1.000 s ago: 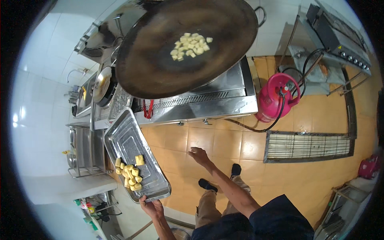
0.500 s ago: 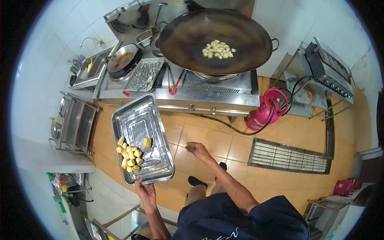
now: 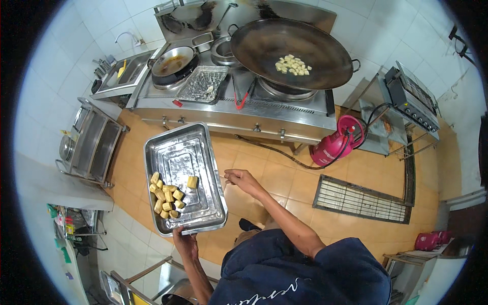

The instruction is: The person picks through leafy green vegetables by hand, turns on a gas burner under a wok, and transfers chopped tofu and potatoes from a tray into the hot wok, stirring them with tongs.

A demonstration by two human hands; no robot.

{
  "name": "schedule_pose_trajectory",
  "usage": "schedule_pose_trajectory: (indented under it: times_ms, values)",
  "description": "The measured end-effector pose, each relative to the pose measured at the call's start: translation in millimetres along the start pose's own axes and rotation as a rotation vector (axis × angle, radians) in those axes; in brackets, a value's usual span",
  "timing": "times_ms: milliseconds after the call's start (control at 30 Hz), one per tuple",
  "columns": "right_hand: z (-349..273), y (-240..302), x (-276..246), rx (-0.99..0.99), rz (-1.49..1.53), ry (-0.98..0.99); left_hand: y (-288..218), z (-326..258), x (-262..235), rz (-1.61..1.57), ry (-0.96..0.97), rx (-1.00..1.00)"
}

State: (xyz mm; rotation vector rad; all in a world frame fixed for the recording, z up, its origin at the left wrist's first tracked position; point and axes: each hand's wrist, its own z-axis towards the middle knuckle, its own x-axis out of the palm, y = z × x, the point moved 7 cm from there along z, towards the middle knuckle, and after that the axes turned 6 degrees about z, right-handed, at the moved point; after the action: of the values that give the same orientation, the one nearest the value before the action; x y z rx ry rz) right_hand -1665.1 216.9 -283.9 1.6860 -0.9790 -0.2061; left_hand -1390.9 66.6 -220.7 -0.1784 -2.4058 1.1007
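Note:
My left hand (image 3: 186, 244) grips the near edge of a rectangular metal tray (image 3: 216, 184), which is tilted and held over the floor. Its thumb lies on the rim and its other fingers go under, partly hidden. Short yellow chunks (image 3: 166, 197) that look like peeled banana are gathered at the tray's left side. One separate chunk (image 3: 192, 181) lies nearer the middle. My right hand (image 3: 244, 182) hovers just right of the tray, apart from it. Its fingers are slightly bent, with a small gap by the thumb and nothing visible between them.
A large wok (image 3: 264, 48) with pale cut pieces (image 3: 293, 65) sits on the steel stove (image 3: 203, 113). Beside it are an empty-looking tray (image 3: 203, 84), red-handled tongs (image 3: 241, 101) and a frying pan (image 3: 173, 65). A pink gas cylinder (image 3: 333, 150) and its hose stand on the floor, near a drain grate (image 3: 362, 199).
My right hand has come left, closer to the tray's right edge. My left hand still holds the tray, and the chunks keep their arrangement. The whole view has shifted slightly.

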Motion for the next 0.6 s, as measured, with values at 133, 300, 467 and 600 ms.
schedule_pose_trajectory:
  times_ms: [133, 300, 467, 600]
  values:
    - [11.1, 7.0, 25.5, -0.028, -0.016, 0.088, -7.5, -7.7, -9.8, -0.06, 0.019, 0.013]
    - [22.7, 27.6, 53.9, -0.132, 0.1, 0.211, -3.2, -15.4, -24.2, -0.156, -0.079, 0.039]
    - [35.8, 34.4, 62.9, -0.028, 0.03, 0.212, 2.1, -35.5, -29.0, -0.194, -0.23, 0.046]
    - [26.1, 35.1, 88.9, 0.032, 0.021, 0.216, 16.9, -51.8, -52.3, -0.226, -0.203, 0.041]
